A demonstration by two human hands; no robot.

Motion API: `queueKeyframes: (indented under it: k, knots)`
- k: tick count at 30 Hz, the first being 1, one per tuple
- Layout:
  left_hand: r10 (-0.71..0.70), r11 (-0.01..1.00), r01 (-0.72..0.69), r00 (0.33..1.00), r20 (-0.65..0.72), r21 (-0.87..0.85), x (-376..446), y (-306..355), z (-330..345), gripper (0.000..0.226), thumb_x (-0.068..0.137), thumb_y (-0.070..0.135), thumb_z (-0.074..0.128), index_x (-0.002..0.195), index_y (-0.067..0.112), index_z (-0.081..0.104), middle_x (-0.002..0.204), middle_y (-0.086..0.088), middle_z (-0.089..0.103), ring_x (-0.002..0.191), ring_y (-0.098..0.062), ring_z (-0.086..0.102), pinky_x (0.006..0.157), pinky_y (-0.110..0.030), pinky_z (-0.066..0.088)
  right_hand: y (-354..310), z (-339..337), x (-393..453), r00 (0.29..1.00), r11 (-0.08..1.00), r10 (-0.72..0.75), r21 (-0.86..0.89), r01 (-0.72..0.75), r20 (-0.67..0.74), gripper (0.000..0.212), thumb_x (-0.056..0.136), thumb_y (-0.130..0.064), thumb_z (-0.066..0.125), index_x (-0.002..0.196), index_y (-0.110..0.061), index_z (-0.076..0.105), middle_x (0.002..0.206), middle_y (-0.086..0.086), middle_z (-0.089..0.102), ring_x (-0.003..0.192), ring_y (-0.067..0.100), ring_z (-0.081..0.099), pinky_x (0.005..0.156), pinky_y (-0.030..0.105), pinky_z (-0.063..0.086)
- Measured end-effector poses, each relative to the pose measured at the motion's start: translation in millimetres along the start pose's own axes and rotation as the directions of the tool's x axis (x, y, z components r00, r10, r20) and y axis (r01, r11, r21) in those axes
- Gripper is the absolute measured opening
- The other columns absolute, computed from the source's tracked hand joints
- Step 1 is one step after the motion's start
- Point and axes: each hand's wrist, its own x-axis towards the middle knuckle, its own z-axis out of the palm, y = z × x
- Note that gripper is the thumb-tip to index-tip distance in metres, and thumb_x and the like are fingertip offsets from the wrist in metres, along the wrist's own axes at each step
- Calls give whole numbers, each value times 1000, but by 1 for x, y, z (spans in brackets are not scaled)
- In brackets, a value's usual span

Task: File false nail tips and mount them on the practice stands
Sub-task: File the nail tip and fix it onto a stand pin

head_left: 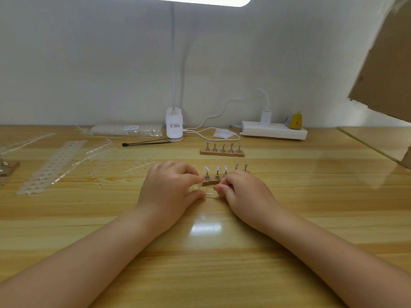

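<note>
My left hand point(171, 185) and my right hand point(242, 192) meet at the table's middle, fingers curled, both pinching a small clear nail tip point(208, 193) between them. Right behind them stands a wooden practice stand point(216, 175) with several metal pegs, some topped with whitish tips; my hands cover its base in part. A second wooden stand point(222, 150) with several pegs sits farther back.
A white perforated strip point(53, 166) and clear plastic sprues point(95, 156) lie at the left. Behind are bagged tips point(126, 131), a thin black brush point(144, 143), a clip lamp point(174, 127), a power strip point(273, 131) and cardboard point(387, 70) at right.
</note>
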Motion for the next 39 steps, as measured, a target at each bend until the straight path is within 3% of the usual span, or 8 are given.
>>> queueKeyframes:
  k: [11,15,19,24,28,31,35,39]
  knots:
    - [-19,999,18,1000,-6,-34,-1,2,-1,18,62,28,88,63,26,70,83,11,68,83,-23,63,75,-34,36,-1,0,0,1000,1000,5,-21,-4,24,23,98,-37,48,95,-21,64,97,-5,59,93,12,52,81,29,43]
    - [-37,996,43,996,81,-75,2,0,0,7,76,35,78,76,28,76,98,13,69,97,-21,57,83,-32,32,0,1,1,1000,1000,13,-13,-13,4,21,98,-37,49,95,-23,64,99,-5,59,94,13,53,83,31,44]
    - [-18,998,26,991,130,-59,1,-2,3,12,86,38,67,89,31,76,104,16,66,103,-17,55,86,-32,34,1,2,-2,999,1000,-3,11,4,-52,19,96,-37,54,94,-22,65,94,-6,55,89,12,52,79,29,44]
    - [-28,999,31,996,84,-38,0,-1,3,12,90,30,64,91,24,74,98,10,69,98,-20,58,85,-34,36,-1,5,-5,995,997,-70,-48,66,-69,27,91,-49,57,101,-28,70,86,-12,46,83,5,41,70,23,35]
    - [-33,998,32,999,-13,-49,0,4,1,4,86,16,69,83,15,71,89,0,68,87,-27,60,79,-35,36,-3,5,-6,994,996,-84,-38,81,-72,23,91,-46,58,100,-29,71,89,-10,50,86,6,43,72,26,43]
    - [-47,998,44,994,-95,-35,-1,8,0,5,80,10,75,79,13,70,99,-10,61,89,-33,56,74,-41,44,-3,5,-6,994,998,-50,19,52,-97,15,89,-41,62,92,-28,68,90,-10,49,84,6,48,71,27,47]
    - [-74,996,64,984,-164,-64,-2,8,1,5,81,7,73,81,10,69,109,-16,56,95,-38,53,79,-47,48,-3,5,-6,994,999,-22,40,26,-106,11,89,-37,64,89,-26,66,92,-7,51,83,10,51,73,31,49]
    - [-117,981,81,972,-203,-175,0,3,-1,3,87,4,64,90,6,66,110,-13,57,101,-33,53,83,-43,49,-3,4,-6,995,998,-20,61,26,-99,13,90,-37,63,93,-27,71,95,-7,54,90,9,51,77,30,48]
